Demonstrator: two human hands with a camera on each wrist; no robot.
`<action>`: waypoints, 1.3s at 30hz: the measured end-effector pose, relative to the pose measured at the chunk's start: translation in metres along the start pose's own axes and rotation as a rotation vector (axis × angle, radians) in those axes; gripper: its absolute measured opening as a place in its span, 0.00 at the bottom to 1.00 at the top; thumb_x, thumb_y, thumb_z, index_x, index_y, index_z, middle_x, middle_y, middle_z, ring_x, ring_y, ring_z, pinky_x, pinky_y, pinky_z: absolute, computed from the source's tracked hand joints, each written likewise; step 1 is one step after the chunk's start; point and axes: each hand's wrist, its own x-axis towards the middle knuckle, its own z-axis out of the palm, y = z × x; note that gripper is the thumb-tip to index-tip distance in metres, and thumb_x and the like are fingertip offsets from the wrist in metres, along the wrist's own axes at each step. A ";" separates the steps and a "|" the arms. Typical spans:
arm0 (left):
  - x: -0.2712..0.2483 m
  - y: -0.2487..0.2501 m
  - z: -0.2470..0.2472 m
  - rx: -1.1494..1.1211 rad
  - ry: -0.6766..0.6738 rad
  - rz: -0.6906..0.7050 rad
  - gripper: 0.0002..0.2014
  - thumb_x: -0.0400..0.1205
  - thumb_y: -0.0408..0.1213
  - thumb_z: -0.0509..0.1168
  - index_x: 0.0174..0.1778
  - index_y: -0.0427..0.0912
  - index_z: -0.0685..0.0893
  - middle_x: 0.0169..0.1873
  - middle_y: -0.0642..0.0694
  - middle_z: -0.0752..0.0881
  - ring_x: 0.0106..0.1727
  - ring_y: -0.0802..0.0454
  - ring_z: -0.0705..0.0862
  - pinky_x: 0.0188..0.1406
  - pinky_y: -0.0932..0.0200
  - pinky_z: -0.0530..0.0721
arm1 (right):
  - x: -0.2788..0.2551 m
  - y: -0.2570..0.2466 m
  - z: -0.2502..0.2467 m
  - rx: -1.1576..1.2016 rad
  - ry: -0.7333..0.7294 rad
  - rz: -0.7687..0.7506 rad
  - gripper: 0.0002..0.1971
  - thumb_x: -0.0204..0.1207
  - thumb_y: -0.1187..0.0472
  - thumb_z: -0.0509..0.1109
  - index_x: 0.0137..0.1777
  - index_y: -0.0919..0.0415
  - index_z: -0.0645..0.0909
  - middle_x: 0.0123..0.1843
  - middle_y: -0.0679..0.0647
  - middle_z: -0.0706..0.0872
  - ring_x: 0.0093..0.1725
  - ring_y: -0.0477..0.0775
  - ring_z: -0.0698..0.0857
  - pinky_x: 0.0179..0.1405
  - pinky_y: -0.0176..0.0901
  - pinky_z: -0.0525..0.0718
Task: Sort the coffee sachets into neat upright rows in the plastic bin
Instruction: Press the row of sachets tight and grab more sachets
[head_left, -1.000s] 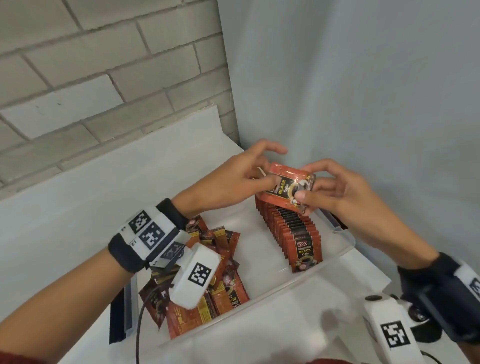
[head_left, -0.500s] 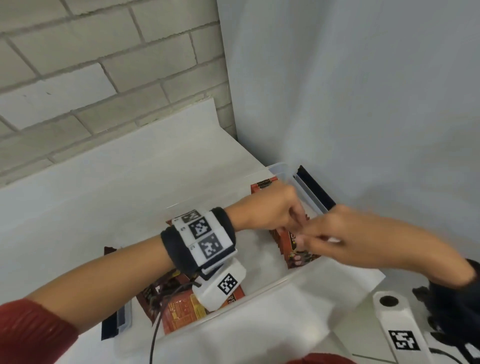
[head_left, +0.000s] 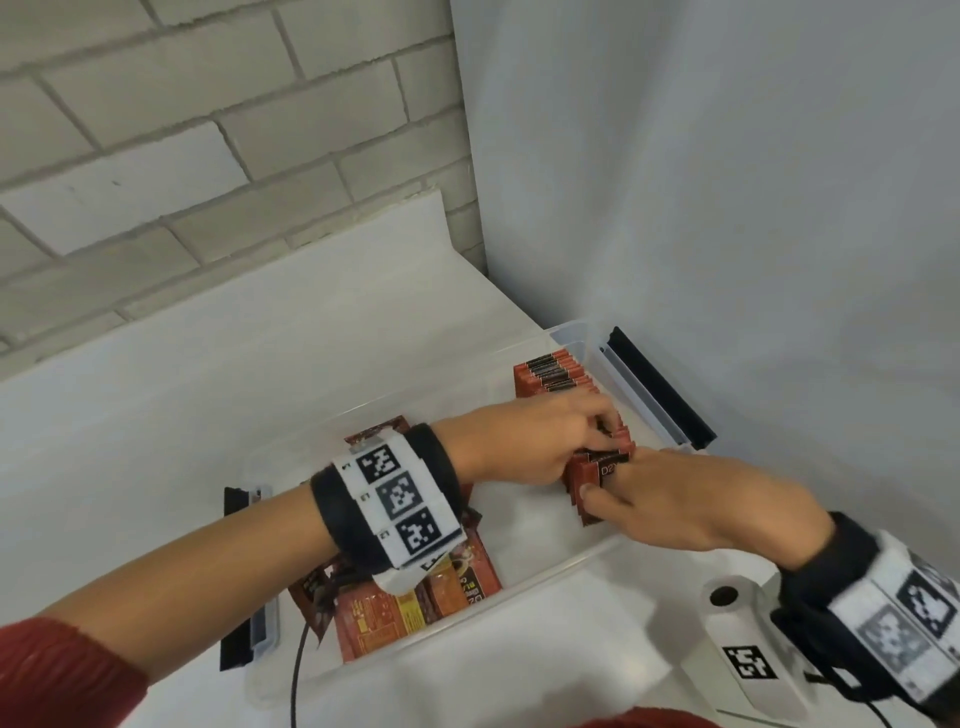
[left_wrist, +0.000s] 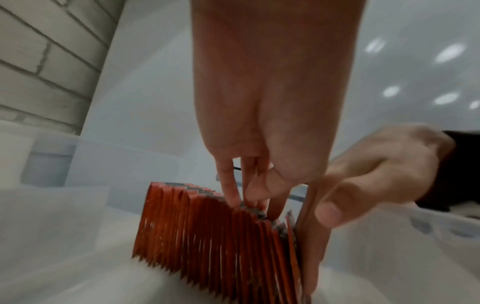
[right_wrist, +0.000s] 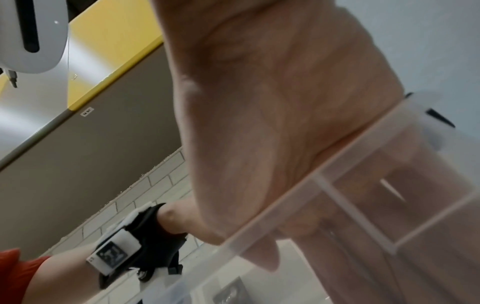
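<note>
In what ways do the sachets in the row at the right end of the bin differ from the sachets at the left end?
The row of sachets stands upright on edge, packed face to face; the loose sachets lie flat and overlapping in a heap. Both hands work at the row, left hand on its tops, right hand at its near end; neither touches the heap. Both groups share the same red-orange packaging and the plastic bin.

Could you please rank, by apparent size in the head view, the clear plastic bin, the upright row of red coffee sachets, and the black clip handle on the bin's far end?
1. Clear plastic bin
2. Upright row of red coffee sachets, partly hidden by hands
3. Black clip handle
</note>
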 end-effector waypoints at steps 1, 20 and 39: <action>-0.002 -0.001 -0.001 -0.059 0.016 -0.023 0.22 0.79 0.19 0.57 0.70 0.34 0.79 0.66 0.37 0.77 0.70 0.45 0.72 0.72 0.61 0.65 | 0.000 0.000 0.001 -0.019 -0.007 -0.009 0.23 0.87 0.47 0.46 0.47 0.63 0.76 0.48 0.58 0.83 0.46 0.55 0.81 0.46 0.46 0.79; -0.010 0.028 0.033 -1.637 0.103 -0.797 0.24 0.72 0.08 0.43 0.48 0.35 0.78 0.53 0.39 0.86 0.67 0.48 0.77 0.79 0.40 0.61 | 0.001 -0.004 -0.010 -0.162 -0.121 -0.035 0.18 0.90 0.51 0.42 0.58 0.59 0.72 0.56 0.61 0.82 0.48 0.55 0.77 0.49 0.46 0.75; -0.007 0.038 0.026 -1.655 0.149 -0.827 0.30 0.71 0.09 0.43 0.63 0.36 0.72 0.72 0.35 0.73 0.76 0.42 0.68 0.79 0.37 0.59 | 0.000 0.001 -0.010 -0.127 -0.055 0.005 0.23 0.87 0.46 0.46 0.48 0.61 0.76 0.46 0.59 0.83 0.42 0.54 0.79 0.48 0.47 0.81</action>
